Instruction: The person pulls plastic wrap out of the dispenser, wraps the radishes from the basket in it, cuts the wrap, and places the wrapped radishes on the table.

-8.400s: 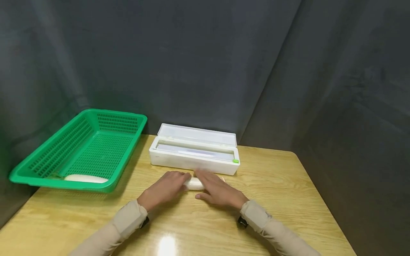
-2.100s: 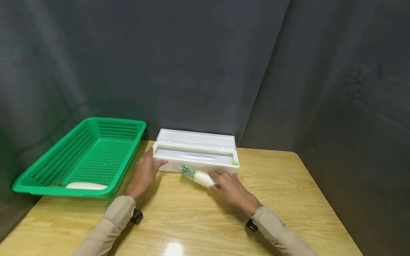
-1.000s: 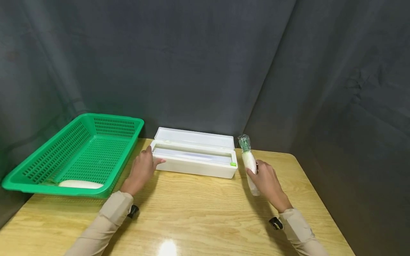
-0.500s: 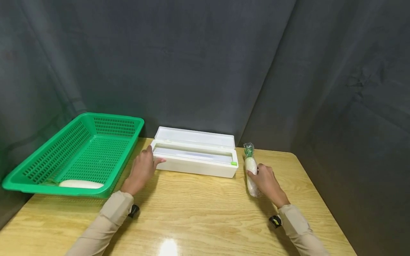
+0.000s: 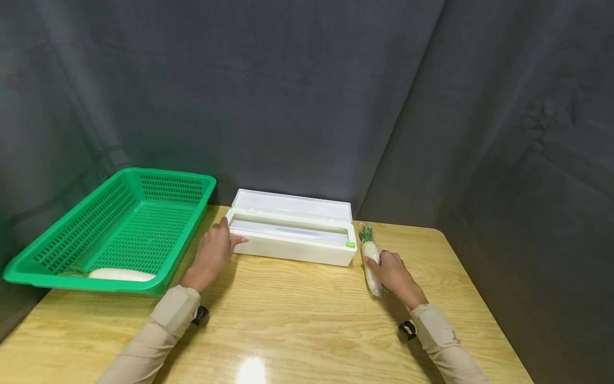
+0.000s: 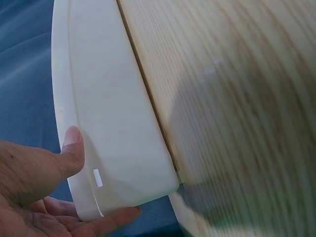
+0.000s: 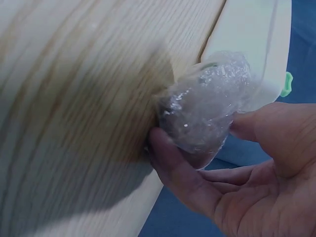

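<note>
A white radish with green tops (image 5: 370, 253), wrapped in clear film, lies right of the white cling film dispenser (image 5: 292, 248). My right hand (image 5: 394, 274) grips it around the lower half, thumb on the near left side. In the right wrist view the crinkled film over the radish's end (image 7: 197, 113) shows between thumb and fingers, close to the wood. My left hand (image 5: 213, 250) holds the dispenser's left end, thumb on the front face and fingers at the end wall. The dispenser's lid (image 5: 292, 204) is tipped back, and a green slider (image 5: 350, 245) sits at its right corner.
To the left stands a green slotted basket (image 5: 192, 232) with a second white radish (image 5: 122, 274) near its front wall. All of this is on a wooden table (image 5: 288, 325). Dark curtains (image 5: 297, 96) hang behind and at the sides.
Earlier both hands were on the radish before the dispenser. My left hand then went to the dispenser's left end. The right hand carried the radish rightward, and lately it shifted slightly left and down.
</note>
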`<state>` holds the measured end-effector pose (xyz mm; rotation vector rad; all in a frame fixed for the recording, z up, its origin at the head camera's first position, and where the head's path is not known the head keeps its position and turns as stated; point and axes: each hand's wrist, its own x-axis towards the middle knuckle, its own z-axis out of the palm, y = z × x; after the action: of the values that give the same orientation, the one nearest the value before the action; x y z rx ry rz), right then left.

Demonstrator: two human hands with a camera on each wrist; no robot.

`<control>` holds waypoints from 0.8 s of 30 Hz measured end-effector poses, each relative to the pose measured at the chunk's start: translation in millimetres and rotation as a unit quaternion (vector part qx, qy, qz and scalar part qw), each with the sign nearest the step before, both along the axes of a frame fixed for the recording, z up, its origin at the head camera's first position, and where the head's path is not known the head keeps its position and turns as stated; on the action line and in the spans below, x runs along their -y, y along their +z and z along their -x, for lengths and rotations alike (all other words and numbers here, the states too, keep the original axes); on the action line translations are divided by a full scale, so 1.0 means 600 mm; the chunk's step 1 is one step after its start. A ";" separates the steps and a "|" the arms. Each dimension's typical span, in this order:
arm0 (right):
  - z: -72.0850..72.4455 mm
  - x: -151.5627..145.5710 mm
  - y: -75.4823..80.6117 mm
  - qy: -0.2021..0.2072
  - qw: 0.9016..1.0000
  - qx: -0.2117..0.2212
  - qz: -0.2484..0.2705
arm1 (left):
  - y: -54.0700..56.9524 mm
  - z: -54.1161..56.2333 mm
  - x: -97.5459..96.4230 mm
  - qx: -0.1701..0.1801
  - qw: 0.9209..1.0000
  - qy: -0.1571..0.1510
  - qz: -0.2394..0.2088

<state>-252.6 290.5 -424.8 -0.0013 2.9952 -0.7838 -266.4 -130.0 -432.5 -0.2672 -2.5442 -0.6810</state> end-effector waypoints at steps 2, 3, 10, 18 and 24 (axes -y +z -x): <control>0.000 -0.003 0.000 -0.002 1.000 0.003 0.001 | 0.000 -0.001 -0.001 -0.003 1.000 0.002 0.001; 0.000 -0.004 0.000 -0.003 1.000 0.006 0.002 | 0.000 -0.001 -0.002 -0.004 1.000 0.003 0.001; 0.003 -0.002 0.001 0.009 1.000 0.004 -0.020 | -0.002 -0.003 -0.003 -0.005 1.000 -0.002 -0.001; 0.011 0.010 0.008 0.011 0.996 -0.037 -0.079 | 0.001 0.001 0.000 0.006 1.000 -0.008 -0.008; 0.010 0.022 0.017 0.028 0.994 -0.071 -0.074 | 0.002 0.003 0.000 0.004 1.000 -0.004 -0.002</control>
<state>-258.5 277.6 -414.7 -0.1400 3.1637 -0.5794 -267.9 -129.9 -431.5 -0.2729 -2.5510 -0.6906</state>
